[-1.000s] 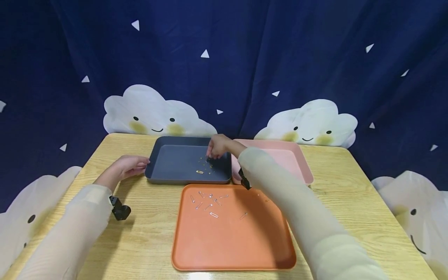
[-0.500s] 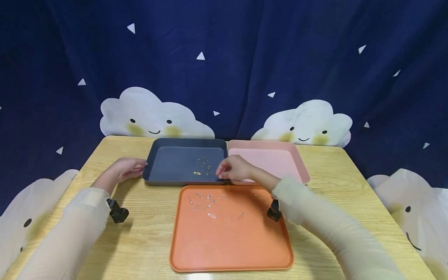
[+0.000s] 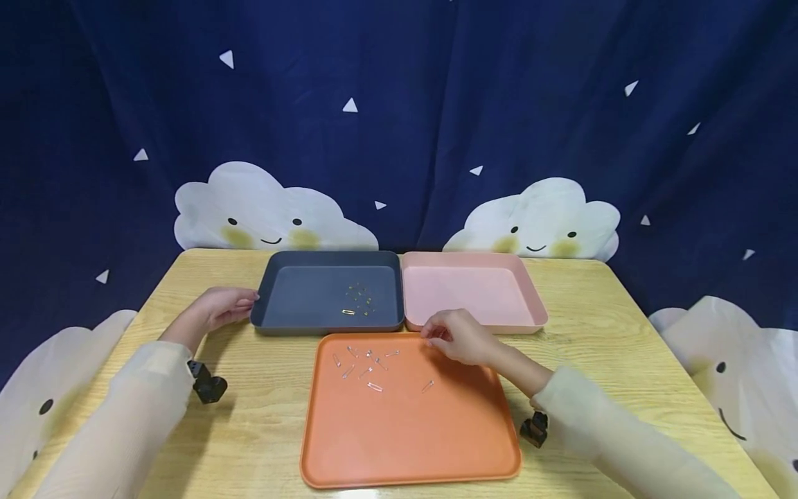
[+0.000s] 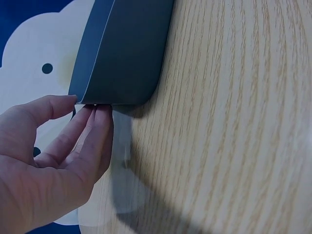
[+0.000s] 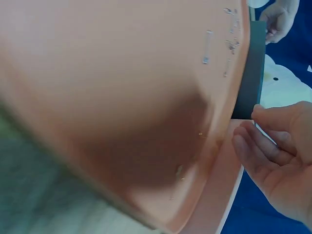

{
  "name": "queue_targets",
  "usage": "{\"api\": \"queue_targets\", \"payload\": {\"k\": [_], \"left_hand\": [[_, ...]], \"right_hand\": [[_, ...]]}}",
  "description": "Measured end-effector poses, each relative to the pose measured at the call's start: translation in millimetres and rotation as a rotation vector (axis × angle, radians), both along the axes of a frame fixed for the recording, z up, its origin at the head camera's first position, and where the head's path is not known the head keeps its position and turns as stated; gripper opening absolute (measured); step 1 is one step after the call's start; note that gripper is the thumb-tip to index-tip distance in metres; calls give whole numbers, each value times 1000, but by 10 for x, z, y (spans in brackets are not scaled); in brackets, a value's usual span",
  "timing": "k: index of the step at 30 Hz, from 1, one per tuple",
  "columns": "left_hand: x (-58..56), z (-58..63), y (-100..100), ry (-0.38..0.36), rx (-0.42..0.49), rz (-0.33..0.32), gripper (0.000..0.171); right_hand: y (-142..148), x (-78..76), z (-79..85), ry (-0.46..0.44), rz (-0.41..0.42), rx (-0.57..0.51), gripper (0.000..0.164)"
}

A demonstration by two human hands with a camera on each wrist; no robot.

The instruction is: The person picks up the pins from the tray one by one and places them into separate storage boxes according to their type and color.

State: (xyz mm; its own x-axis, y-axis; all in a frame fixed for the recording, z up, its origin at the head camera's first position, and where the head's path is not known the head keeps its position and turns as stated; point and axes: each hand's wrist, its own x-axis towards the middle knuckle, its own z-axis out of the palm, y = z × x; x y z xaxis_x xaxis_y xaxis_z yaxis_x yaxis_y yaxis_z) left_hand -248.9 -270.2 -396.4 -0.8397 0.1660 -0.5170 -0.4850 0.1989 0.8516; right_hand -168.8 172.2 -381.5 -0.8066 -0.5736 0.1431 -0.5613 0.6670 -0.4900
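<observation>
My left hand (image 3: 221, 308) pinches the left rim of the dark grey tray (image 4: 131, 53), thumb at the edge and fingers against the outer wall in the left wrist view. Inside that tray lie a gold safety pin (image 3: 348, 312) and several tiny gold pieces (image 3: 358, 291). My right hand (image 3: 461, 337) hovers over the back right of the orange tray (image 3: 411, 443), its fingers loosely bent and nothing seen between them. Several silver safety pins (image 3: 375, 387) lie toward the orange tray's back left. Small gold pieces (image 5: 201, 134) show in the orange tray in the right wrist view.
A pink tray (image 3: 467, 284) stands right of the grey one, side by side along the back of the wooden table (image 3: 586, 333). Behind the table hangs a dark blue curtain (image 3: 399, 125) with clouds on it.
My right hand has left the grey tray and come right and toward me, over the orange tray. The left hand has kept its place at the grey tray's rim.
</observation>
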Motion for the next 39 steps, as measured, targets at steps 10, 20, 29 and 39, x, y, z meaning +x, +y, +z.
{"api": "queue_targets", "payload": {"k": [10, 20, 29, 39], "left_hand": [[56, 39, 22, 9, 7, -8, 60], [47, 27, 19, 11, 19, -8, 62], [51, 39, 18, 8, 9, -9, 62], [65, 54, 19, 1, 17, 5, 59]], "right_hand": [[106, 141, -142, 126, 26, 165, 13], [24, 237, -179, 80, 91, 144, 13], [-8, 245, -195, 23, 32, 113, 15], [-125, 218, -196, -78, -143, 155, 14]]}}
